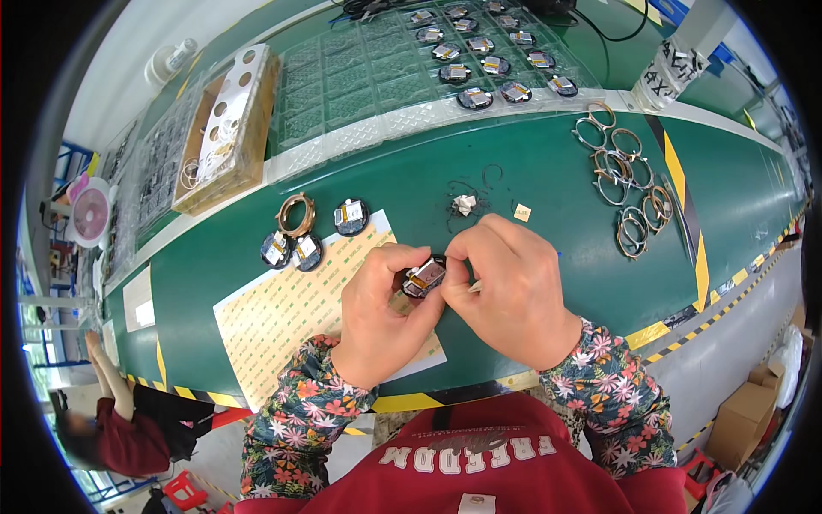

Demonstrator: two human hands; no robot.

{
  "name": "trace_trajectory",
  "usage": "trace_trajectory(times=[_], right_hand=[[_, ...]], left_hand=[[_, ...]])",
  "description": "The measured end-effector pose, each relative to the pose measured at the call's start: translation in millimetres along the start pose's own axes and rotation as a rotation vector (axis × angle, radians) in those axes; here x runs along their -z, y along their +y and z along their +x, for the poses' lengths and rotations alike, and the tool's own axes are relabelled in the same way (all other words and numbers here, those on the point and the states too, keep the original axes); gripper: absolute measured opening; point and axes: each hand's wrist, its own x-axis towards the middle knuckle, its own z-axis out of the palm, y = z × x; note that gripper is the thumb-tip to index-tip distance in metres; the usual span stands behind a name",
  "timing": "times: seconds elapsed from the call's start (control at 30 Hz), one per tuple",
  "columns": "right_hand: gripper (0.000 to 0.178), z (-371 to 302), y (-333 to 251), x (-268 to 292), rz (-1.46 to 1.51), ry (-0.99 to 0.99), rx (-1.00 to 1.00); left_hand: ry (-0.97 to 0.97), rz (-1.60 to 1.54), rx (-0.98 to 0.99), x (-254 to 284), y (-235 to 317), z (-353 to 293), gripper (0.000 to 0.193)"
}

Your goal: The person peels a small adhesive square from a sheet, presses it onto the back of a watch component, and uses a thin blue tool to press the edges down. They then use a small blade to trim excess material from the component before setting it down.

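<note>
Between the thumb and fingers of my left hand (381,313) is a round black watch module (424,276), tilted, with a silvery rectangular battery on its face. My right hand (509,278) is pinched closed against the module's right edge. A small pale bit shows at its fingers, too small to name. Under my left hand lies a cream sheet of adhesive stickers (278,330) with rows of green print. Just beyond the sheet are more round modules (351,217) and a bronze ring-shaped watch case (296,214).
Beyond my hands sit a crumpled white scrap pile (464,204), black thin rings and a cream square (522,212). Loose watch cases (632,231) lie right. A clear tray (377,64) holds several modules at the back; a wooden box (227,128) stands left. Another person (120,428) is far left.
</note>
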Motion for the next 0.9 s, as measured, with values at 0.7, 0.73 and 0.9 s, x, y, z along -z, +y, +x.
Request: trace_trajectory(times=[0.7,0.73,0.9], right_hand=[[0.021,0.4,1.0,4.4,0.069,0.011,0.006],[0.021,-0.1,2.1,4.0,0.061,0.014,0.004],[0.021,0.7,4.6,4.1,0.058,0.031,-0.002]], left_hand=[[0.031,-0.080,0.084,1.0,8.7,6.9,0.039],[0.034,-0.145,0.142,2.1,9.9,9.3,0.040],[0.002,-0.233,0.188,2.1,9.1,8.6,0.043]])
